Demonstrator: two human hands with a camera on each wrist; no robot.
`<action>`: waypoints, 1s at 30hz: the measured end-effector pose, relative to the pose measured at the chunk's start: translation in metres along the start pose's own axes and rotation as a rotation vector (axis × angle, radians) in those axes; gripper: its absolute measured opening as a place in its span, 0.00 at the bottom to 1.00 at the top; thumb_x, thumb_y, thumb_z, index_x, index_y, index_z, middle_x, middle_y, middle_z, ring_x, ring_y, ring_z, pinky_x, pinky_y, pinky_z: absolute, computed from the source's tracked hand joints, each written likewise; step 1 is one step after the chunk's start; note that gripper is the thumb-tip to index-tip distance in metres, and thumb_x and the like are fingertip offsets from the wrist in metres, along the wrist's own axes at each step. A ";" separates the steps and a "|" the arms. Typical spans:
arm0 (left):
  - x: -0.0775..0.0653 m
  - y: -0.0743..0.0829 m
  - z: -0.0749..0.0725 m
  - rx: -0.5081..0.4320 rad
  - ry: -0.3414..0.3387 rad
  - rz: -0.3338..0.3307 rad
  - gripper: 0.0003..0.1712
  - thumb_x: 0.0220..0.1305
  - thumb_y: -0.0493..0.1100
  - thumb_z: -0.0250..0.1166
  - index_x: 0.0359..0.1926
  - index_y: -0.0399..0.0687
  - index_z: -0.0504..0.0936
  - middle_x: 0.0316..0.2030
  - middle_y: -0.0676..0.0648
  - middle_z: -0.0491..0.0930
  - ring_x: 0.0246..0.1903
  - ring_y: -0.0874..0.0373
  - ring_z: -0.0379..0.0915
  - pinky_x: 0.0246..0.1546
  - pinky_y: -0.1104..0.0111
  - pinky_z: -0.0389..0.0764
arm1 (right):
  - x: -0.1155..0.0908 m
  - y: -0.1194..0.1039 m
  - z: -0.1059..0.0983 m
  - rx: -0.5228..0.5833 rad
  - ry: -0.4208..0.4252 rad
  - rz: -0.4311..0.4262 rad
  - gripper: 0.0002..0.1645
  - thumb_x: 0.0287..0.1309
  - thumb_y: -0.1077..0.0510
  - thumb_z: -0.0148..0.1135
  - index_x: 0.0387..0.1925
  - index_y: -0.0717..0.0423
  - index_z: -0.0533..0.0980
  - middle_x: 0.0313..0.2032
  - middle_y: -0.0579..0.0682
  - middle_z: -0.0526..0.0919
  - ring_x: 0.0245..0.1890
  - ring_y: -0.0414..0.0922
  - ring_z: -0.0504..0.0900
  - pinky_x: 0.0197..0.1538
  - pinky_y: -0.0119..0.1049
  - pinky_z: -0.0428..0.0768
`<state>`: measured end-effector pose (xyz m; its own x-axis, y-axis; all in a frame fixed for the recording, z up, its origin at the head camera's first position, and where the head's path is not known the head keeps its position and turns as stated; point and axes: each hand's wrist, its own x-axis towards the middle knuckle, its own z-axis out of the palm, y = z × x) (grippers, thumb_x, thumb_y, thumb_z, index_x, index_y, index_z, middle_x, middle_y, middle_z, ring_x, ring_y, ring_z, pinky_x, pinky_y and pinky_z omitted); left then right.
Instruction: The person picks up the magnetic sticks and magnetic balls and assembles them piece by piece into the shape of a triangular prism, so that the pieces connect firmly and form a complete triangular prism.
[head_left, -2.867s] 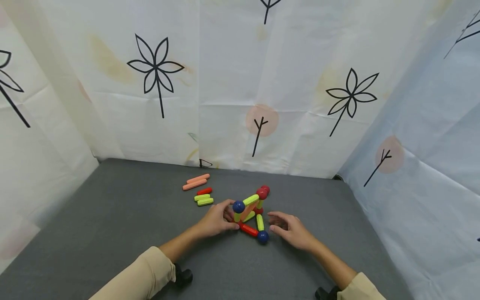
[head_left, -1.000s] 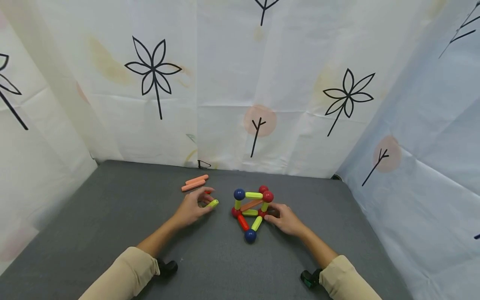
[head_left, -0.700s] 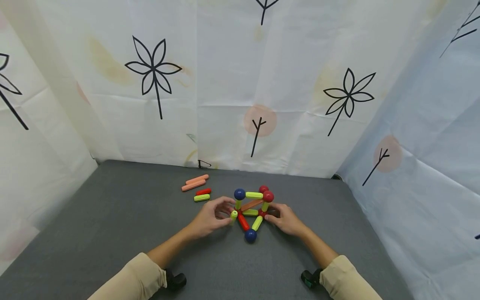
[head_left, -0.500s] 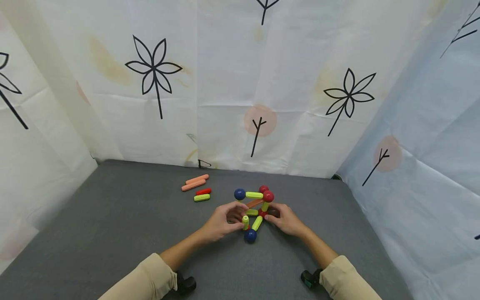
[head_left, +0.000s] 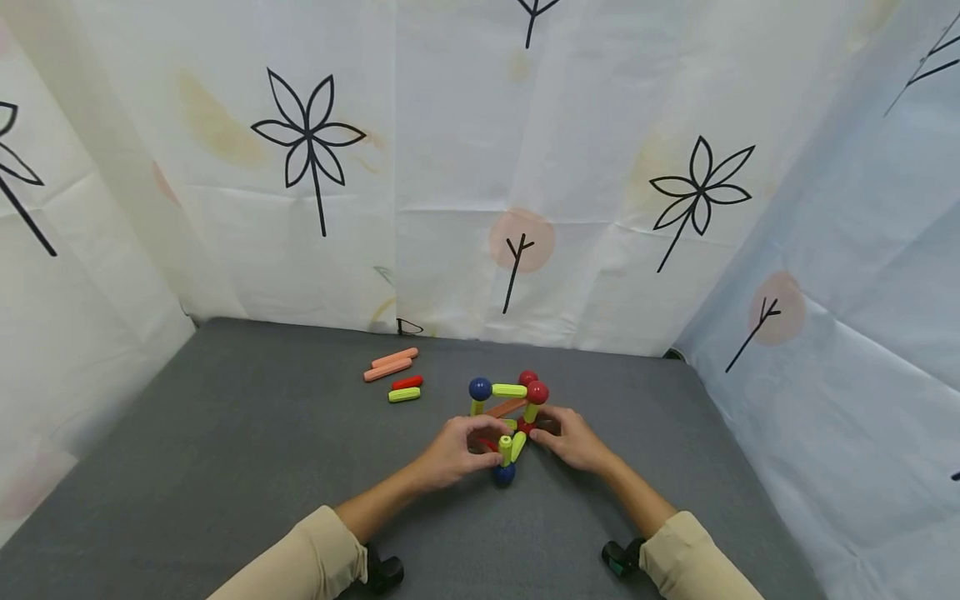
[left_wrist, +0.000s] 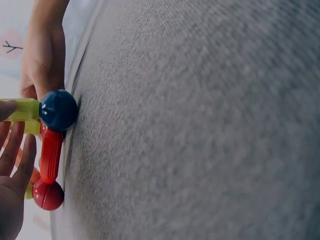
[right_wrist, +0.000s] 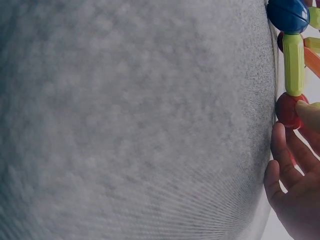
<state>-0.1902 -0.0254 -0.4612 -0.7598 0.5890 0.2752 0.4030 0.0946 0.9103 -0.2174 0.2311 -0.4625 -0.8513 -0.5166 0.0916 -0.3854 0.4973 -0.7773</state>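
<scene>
The grey tabletop spreads over the lower half of the frame; the model of rods and balls stands on it, slightly below and right of centre. It looks well advanced: a triangular base, two rear uprights with a crossbar between their tops, and a slanting orange brace.

The left hand, below centre, pinches a yellow rod between thumb and fingers, upright on the near blue ball; the left wrist view shows rod and ball meeting. The right hand, right of centre, grips the red ball at the right base corner, seemingly to steady it.

So this front upright seems nearly placed. Its top has no ball, and no rod links it to the crossbar's ends. Left of the model, two orange rods, a loose yellow rod and a shorter red rod lie unused. Whether the back red ball is joined on, I cannot tell.
</scene>
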 end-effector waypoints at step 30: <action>0.007 -0.038 -0.044 0.228 0.073 -0.191 0.29 0.63 0.43 0.71 0.63 0.40 0.76 0.56 0.43 0.80 0.54 0.49 0.76 0.54 0.54 0.77 | 0.035 0.008 -0.016 -0.194 0.311 0.037 0.27 0.63 0.67 0.63 0.64 0.66 0.71 0.60 0.66 0.75 0.56 0.63 0.76 0.56 0.61 0.74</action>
<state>-0.2328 -0.0602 -0.4805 -0.8639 0.4852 0.1350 0.3476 0.3805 0.8570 -0.2564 0.2281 -0.4550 -0.9218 -0.2745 0.2738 -0.3877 0.6498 -0.6539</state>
